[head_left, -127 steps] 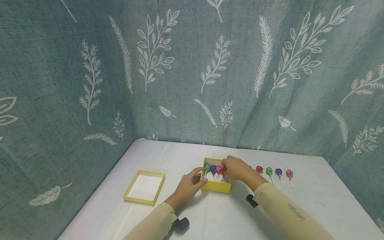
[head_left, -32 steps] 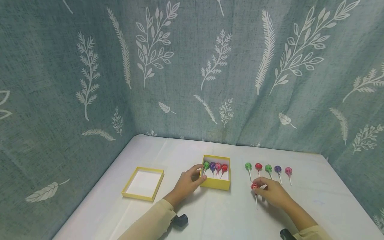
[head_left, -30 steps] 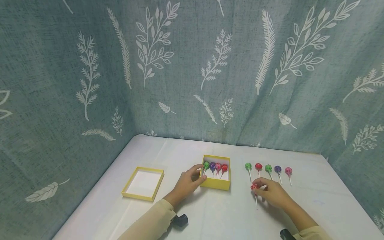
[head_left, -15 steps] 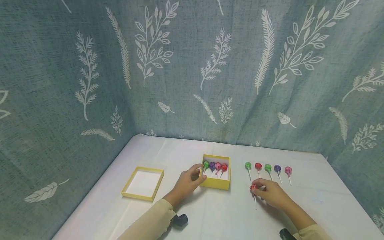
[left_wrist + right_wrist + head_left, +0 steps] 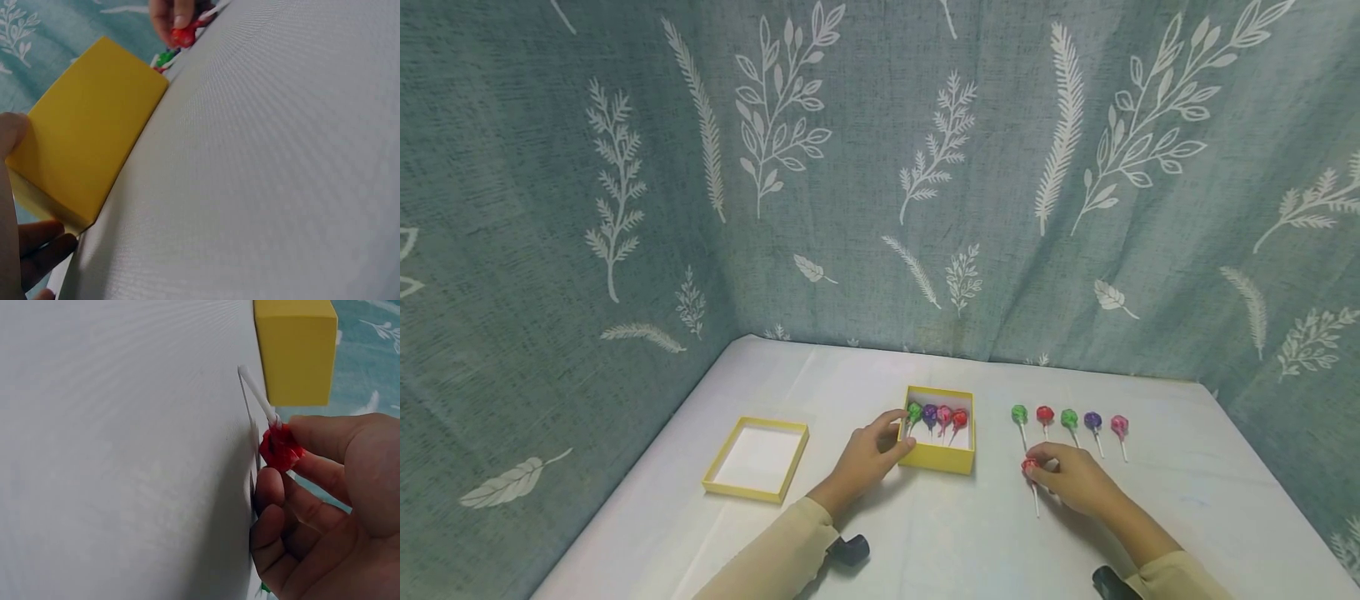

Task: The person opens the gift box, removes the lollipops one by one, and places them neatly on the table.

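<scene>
Fingers of the right hand pinch the head of a round lollipop in shiny red wrapping, just right of centre in the lower part of the head view; its thin white stick slants down toward the bottom edge. Whether the stick's tip touches the desk, which is covered in white cloth, is hard to tell.

The left hand grips the left side of an open yellow cardboard box with a white inside, slightly right of centre in the lower half of the frame. Its thumb lies at the near left corner and its other fingers along the left wall. In the box four wrapped lollipops stand side by side, heads toward the top of the frame: green, purple, pink and red, left to right.

Above the right hand, right of the box, five more lollipops lie in a spaced row: green, red, green, purple and pink.

At lower left a shallow yellow-rimmed lid lies with its white inside facing up, well apart from the box. Cream sleeves enter from the bottom edge, and a teal fabric curtain with white leaf prints fills the upper frame.
</scene>
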`<action>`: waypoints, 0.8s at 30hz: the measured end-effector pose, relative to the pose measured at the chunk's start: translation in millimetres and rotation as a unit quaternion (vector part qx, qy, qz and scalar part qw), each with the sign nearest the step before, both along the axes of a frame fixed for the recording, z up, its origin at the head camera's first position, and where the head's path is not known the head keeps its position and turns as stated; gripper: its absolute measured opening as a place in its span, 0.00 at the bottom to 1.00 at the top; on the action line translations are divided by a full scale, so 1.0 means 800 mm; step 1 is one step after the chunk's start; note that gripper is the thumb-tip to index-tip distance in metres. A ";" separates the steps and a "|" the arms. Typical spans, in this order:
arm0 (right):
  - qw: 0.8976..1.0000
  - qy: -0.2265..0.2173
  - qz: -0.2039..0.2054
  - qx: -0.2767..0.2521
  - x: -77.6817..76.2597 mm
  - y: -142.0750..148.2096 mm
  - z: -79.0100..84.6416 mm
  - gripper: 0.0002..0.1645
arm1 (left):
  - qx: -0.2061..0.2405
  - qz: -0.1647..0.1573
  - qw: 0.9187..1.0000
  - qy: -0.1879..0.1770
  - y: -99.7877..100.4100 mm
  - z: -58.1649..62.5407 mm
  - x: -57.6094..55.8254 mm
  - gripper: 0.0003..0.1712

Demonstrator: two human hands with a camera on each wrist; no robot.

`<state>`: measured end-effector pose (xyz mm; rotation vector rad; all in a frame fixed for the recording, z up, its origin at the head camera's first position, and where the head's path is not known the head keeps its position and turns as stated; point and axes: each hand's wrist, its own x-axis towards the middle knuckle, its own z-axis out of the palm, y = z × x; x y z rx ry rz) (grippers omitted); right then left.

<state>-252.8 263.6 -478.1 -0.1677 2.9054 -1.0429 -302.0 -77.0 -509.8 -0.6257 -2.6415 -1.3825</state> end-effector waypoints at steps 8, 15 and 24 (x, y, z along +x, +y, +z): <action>1.000 0.017 0.010 0.021 -0.002 0.001 0.004 0.17 | 0.001 0.000 1.000 0.001 0.001 0.000 0.000 0.29; 0.999 0.017 0.014 0.024 -0.001 0.001 0.007 0.17 | -0.005 0.004 1.000 0.001 0.001 0.000 0.000 0.30; 1.000 0.011 0.016 0.003 0.001 0.002 0.011 0.17 | -0.006 0.002 1.000 -0.003 0.002 0.003 0.002 0.30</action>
